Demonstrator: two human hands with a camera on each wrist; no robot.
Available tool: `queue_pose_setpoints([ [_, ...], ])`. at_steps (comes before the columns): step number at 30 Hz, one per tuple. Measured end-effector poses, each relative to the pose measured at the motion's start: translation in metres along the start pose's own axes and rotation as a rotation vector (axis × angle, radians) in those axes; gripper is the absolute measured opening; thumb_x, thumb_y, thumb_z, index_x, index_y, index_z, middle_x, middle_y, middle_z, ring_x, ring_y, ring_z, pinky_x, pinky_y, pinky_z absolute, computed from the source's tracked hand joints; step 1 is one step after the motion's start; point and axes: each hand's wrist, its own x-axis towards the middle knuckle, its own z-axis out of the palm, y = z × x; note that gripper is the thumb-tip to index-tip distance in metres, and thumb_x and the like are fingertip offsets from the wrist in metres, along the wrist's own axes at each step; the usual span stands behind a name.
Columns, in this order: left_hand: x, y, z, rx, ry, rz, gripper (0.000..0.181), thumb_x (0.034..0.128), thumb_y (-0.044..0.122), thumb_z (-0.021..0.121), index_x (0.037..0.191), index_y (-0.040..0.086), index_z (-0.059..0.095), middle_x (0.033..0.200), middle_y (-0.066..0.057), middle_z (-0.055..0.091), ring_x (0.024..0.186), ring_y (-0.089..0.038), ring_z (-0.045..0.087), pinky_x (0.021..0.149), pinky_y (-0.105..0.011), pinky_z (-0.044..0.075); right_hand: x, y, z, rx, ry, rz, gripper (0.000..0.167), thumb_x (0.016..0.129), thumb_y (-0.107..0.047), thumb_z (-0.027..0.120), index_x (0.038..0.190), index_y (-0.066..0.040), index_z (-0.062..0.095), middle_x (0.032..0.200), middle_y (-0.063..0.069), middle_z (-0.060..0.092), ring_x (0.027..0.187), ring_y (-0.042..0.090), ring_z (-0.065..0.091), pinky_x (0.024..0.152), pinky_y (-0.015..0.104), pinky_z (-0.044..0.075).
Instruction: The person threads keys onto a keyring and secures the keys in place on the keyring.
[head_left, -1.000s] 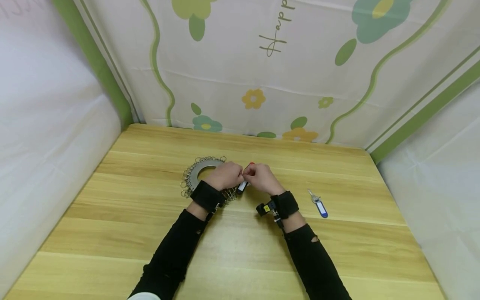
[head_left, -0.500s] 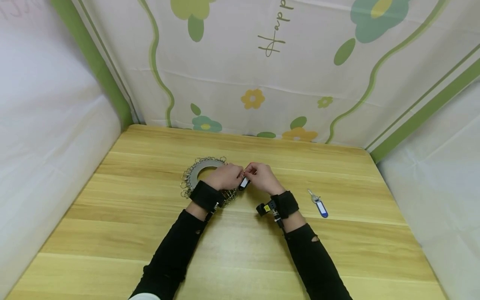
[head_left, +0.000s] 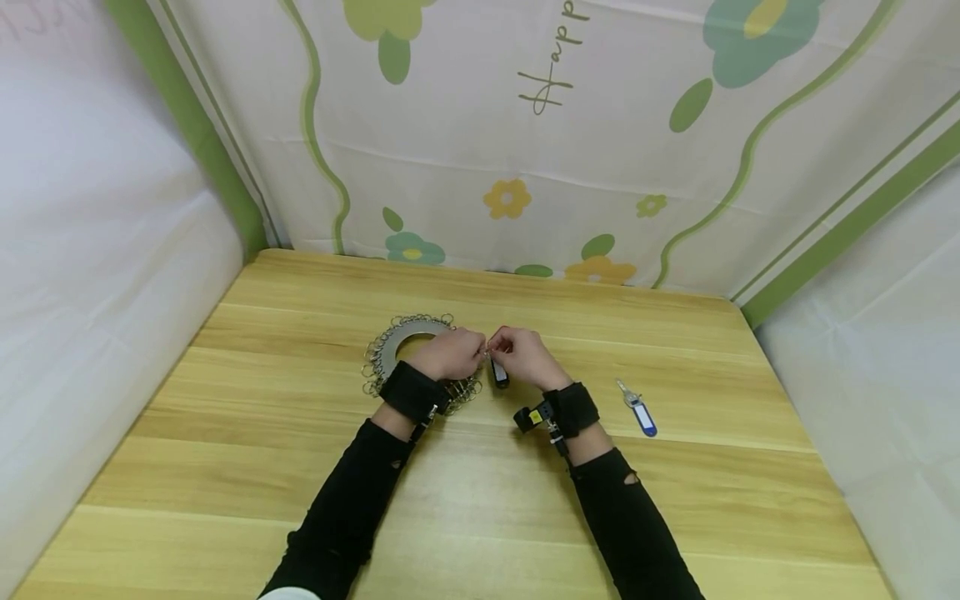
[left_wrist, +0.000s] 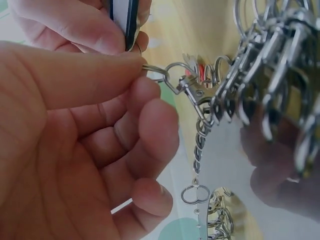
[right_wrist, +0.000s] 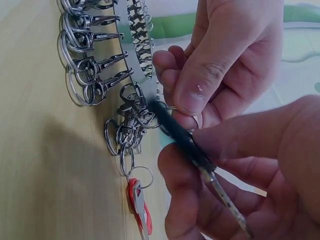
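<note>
A large metal key-holder ring [head_left: 387, 346] lies on the table, fringed with small snap clasps and split rings. My left hand [head_left: 452, 354] is over its right side and pinches a split ring [left_wrist: 156, 69] that is linked to one clasp [left_wrist: 192, 92]. Beside it, my right hand [head_left: 525, 357] holds a key [right_wrist: 227, 202] with a black key tag [head_left: 499, 374] that bears a white label. The tag is close to the pinched split ring; whether they are linked I cannot tell. A red-tagged key [right_wrist: 140, 202] lies beyond the hands, hanging from the holder's clasps.
A key with a blue tag [head_left: 642, 417] lies on the wooden table [head_left: 465, 517] to the right of my right hand. White patterned cloth [head_left: 450, 142] rises behind the table and along both sides.
The black key tag has swung from leaning down-left to pointing down and slightly right. Both hands stay almost in place; the holder and blue-tagged key have not moved.
</note>
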Motion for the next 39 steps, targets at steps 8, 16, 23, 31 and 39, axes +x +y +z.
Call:
queue_pose_setpoints([
  [8,0.0001,-0.0005,0.0002,-0.044,-0.003,0.013,0.02,0.0962,0.011,0.047,0.077,0.01,0.051,0.059,0.0,0.037,0.048,-0.013,0.034,0.052,-0.026,0.03,0.0013,0.0006,0.0005,0.024,-0.055,0.041,0.009,0.093,-0.003,0.053,0.096,-0.006,0.061,0.085,0.007,0.058,0.055,0.015,0.046,0.052,0.027,0.038],
  [16,0.0007,-0.001,0.0,-0.054,0.005,0.059,0.025,0.0969,0.011,0.046,0.072,0.012,0.045,0.058,0.001,0.033,0.048,-0.012,0.032,0.051,-0.025,0.03,0.0,0.0002,0.0008,0.047,-0.023,0.072,0.011,0.097,-0.007,0.049,0.098,-0.008,0.06,0.086,0.008,0.058,0.051,0.014,0.04,0.05,0.027,0.035],
  [23,0.0009,0.0003,-0.0004,-0.043,-0.004,0.069,0.033,0.1019,0.016,0.041,0.069,0.013,0.047,0.058,0.001,0.038,0.047,-0.012,0.037,0.05,-0.024,0.033,-0.0003,-0.001,0.0004,0.036,-0.009,0.059,0.01,0.096,-0.006,0.051,0.097,-0.007,0.062,0.085,0.007,0.059,0.056,0.015,0.043,0.052,0.026,0.035],
  [31,0.0008,-0.0003,0.0005,-0.033,-0.009,0.027,0.029,0.1017,0.017,0.042,0.076,0.011,0.052,0.06,0.0,0.04,0.049,-0.012,0.039,0.052,-0.025,0.035,-0.0013,-0.0014,-0.0005,0.032,-0.022,0.019,0.01,0.096,-0.005,0.052,0.096,-0.007,0.062,0.088,0.006,0.061,0.06,0.016,0.046,0.054,0.027,0.037],
  [39,-0.0003,-0.0012,-0.0004,-0.042,0.035,0.011,0.02,0.0988,0.017,0.047,0.082,0.01,0.055,0.063,-0.001,0.044,0.05,-0.013,0.04,0.053,-0.026,0.034,-0.0013,-0.0019,-0.0011,0.013,0.017,0.021,0.011,0.097,-0.01,0.054,0.096,-0.008,0.065,0.091,0.009,0.063,0.06,0.016,0.045,0.056,0.028,0.037],
])
